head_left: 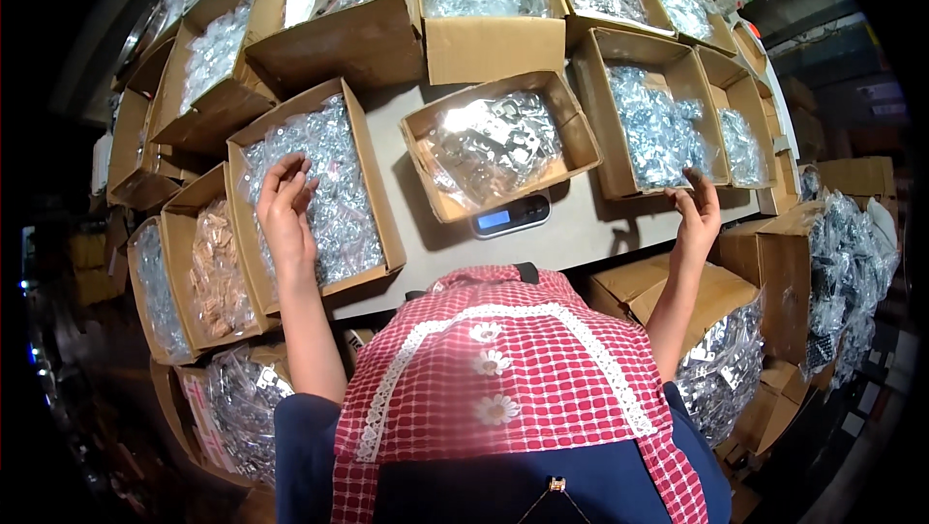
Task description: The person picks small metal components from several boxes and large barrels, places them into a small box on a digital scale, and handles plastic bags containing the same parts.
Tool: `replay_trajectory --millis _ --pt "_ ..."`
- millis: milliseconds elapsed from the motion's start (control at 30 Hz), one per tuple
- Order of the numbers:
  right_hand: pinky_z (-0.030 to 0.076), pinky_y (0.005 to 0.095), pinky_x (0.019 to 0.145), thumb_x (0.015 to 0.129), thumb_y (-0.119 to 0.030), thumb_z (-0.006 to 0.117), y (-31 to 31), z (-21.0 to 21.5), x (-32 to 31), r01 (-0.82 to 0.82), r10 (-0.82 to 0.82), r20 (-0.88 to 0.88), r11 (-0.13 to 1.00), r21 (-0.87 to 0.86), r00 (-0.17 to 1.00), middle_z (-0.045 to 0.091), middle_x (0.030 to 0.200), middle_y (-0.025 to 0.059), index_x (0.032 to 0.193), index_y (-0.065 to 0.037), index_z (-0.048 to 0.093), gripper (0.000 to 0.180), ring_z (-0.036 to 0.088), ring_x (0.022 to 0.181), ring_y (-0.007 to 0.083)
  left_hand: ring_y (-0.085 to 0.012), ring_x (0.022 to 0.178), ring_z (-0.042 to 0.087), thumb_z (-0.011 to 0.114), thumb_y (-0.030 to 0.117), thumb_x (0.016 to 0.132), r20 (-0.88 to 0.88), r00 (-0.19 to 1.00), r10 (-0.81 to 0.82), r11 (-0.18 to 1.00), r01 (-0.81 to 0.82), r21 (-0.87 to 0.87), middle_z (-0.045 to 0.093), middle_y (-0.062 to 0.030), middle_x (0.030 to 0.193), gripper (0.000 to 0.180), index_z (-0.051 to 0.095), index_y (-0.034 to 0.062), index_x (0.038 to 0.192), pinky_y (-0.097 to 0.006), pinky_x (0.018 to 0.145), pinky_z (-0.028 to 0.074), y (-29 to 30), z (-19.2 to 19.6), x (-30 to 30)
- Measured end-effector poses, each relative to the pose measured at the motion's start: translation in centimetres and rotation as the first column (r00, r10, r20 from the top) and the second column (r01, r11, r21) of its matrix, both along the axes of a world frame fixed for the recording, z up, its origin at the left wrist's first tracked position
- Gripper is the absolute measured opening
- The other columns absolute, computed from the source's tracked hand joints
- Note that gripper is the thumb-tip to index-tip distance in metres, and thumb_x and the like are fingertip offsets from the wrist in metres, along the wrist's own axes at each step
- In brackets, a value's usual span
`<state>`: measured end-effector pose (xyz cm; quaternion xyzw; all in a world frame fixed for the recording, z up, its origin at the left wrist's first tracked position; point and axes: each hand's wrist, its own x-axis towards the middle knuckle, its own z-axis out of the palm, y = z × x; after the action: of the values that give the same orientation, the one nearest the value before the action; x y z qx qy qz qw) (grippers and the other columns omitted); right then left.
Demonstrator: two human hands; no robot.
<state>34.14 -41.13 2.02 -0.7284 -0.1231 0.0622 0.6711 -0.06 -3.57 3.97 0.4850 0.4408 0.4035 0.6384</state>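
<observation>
My left hand [287, 212] hovers over a cardboard box of small silvery metal pieces [334, 205], its fingers loosely bent and apart, with nothing visible in them. On the right, my right hand [696, 212] is raised near the front edge of another box of bagged metal parts [646, 127]. Its fingers are slightly curled and separated, and I see nothing between them. Between the hands, a carton [440, 207] with clear plastic and shiny metal brackets [498, 137] rests tilted on a small digital scale [511, 218]. The carton hides most of the scale; its lit display faces me.
More open cartons [495, 50] of bagged metal parts line the back of the pale table [581, 234]. At left stands a box with brownish pieces [215, 268]. Larger boxes with bagged parts [721, 364] stand below the table edge on both sides. A red checked apron [426, 379] covers my front.
</observation>
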Motion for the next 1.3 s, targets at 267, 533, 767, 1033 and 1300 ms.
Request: replay_trajectory --millis 267,533,767,1033,1300 --pt "0.052 0.0282 0.078 0.087 0.003 0.053 2.3 1.4 -0.3 -0.098 0.096 0.033 0.993 0.058 0.995 0.057 0.121 0.014 0.125 0.006 0.051 0.039 0.064 0.085 0.0158 -0.0214 0.114 0.056 0.057 0.007 0.087 0.001 0.985 -0.171 0.985 0.171 0.001 0.057 -0.0115 0.117 0.031 0.056 -0.0013 0.117 -0.032 0.091 0.051 -1.0 0.6 1.0" --pt "0.051 0.0291 0.083 0.088 0.0 0.057 3.7 1.6 -0.7 -0.131 0.127 0.05 0.988 0.078 0.991 0.057 0.121 0.0138 0.124 0.005 0.052 0.037 0.064 0.09 0.0164 -0.0268 0.117 0.054 0.057 0.009 0.087 -0.009 0.958 -0.285 0.952 0.283 -0.115 0.052 -0.0186 0.126 0.041 0.047 -0.0053 0.125 -0.037 0.092 0.052 -2.2 0.5 2.2" --pt "0.049 0.0295 0.087 0.088 0.001 0.057 4.6 1.5 -0.3 -0.146 0.145 0.043 0.988 0.044 0.989 0.057 0.121 0.0135 0.123 0.005 0.053 0.035 0.062 0.095 0.0171 -0.0311 0.123 0.048 0.056 0.011 0.088 -0.005 0.935 -0.355 0.926 0.351 -0.141 0.046 -0.0253 0.132 0.05 0.038 -0.0084 0.131 -0.042 0.092 0.054 -3.2 0.6 3.4" --pt "0.047 0.0286 0.089 0.088 0.001 0.058 7.7 0.9 -0.5 -0.201 0.199 0.057 0.979 0.034 0.978 0.057 0.12 0.0122 0.123 0.005 0.053 0.035 0.06 0.1 0.0171 -0.0325 0.126 0.045 0.059 0.015 0.088 -0.011 0.919 -0.395 0.91 0.39 -0.144 0.042 -0.0273 0.134 0.057 0.034 -0.0085 0.134 -0.043 0.091 0.054 -3.7 0.9 4.3" --pt "0.047 0.0374 0.091 0.095 -0.034 0.052 12.0 -0.8 -0.7 -0.216 0.264 0.071 0.894 -0.391 0.962 0.06 0.12 0.02 0.128 0.001 0.049 0.048 0.06 0.108 0.0307 -0.033 0.109 0.058 0.063 0.043 0.088 -0.496 0.525 -0.691 0.685 0.694 -0.22 0.038 -0.0274 0.14 0.083 0.021 0.0003 0.145 -0.037 0.086 0.054 -7.7 -1.0 7.2"
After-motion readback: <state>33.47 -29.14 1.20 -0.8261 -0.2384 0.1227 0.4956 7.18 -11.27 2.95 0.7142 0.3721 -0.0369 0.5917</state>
